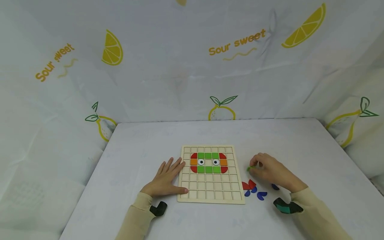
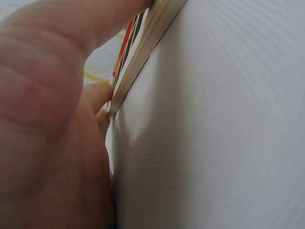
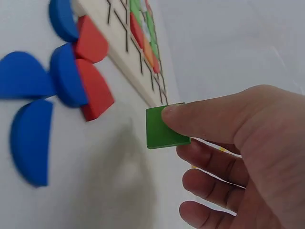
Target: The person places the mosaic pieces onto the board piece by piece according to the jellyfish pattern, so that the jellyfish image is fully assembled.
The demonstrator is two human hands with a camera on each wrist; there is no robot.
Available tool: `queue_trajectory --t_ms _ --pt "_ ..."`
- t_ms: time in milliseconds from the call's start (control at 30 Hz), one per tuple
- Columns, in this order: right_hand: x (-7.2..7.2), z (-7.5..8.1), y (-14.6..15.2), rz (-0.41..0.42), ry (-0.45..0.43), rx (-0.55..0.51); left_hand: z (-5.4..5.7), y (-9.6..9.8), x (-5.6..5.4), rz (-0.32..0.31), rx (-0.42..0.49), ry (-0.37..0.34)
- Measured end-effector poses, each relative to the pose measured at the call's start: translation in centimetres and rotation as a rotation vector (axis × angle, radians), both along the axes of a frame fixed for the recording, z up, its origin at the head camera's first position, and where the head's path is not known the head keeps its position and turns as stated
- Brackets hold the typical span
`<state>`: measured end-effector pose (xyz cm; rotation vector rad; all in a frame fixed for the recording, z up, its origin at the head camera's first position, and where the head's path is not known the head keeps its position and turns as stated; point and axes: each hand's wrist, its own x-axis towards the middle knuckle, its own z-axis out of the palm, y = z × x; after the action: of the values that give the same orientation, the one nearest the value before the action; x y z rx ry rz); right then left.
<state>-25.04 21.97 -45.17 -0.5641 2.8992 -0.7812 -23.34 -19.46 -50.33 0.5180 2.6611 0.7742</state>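
A wooden grid board (image 1: pixel 210 186) lies on the table, with red, green and orange tiles and two eye tiles set in its upper cells. My left hand (image 1: pixel 166 178) rests at the board's left edge, fingers spread, its thumb and fingertips touching the rim. In the left wrist view the thumb lies over the board's edge (image 2: pixel 143 52). To the right of the board, my right hand (image 1: pixel 271 170) pinches a green square tile (image 3: pixel 162 129) between thumb and index finger, above the table. The other fingers curl loosely below it.
Near the board's lower right lie two red quarter-round pieces (image 3: pixel 93 40) and several blue half-round pieces (image 3: pixel 33 143). One blue piece (image 1: pixel 275 187) lies partly beneath the right wrist. A white cloth with lemon prints (image 1: pixel 168 83) hangs behind the table.
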Motion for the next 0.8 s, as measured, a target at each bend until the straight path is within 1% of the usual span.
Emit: queue_trajectory --t_ms 233,400,533,667,800 --pt "-1.0 1.2 -0.8 0.016 0.027 -0.079 0.0 0.0 -0.1 -0.005 -0.011 -0.003" --pt "-1.6 2.2 -2.6 0.013 0.019 -0.106 0.2 0.0 0.0 -0.005 -0.009 -0.001" --pt "-2.0 3.0 -4.1 0.049 0.020 -0.140 0.2 0.0 0.0 -0.004 -0.004 0.005" --pt "-2.5 3.3 -5.5 0.085 0.031 -0.164 0.4 0.1 0.1 -0.009 0.002 0.009" --pt "-2.8 3.2 -6.6 0.103 0.026 -0.185 0.9 0.1 0.3 -0.010 0.014 0.004"
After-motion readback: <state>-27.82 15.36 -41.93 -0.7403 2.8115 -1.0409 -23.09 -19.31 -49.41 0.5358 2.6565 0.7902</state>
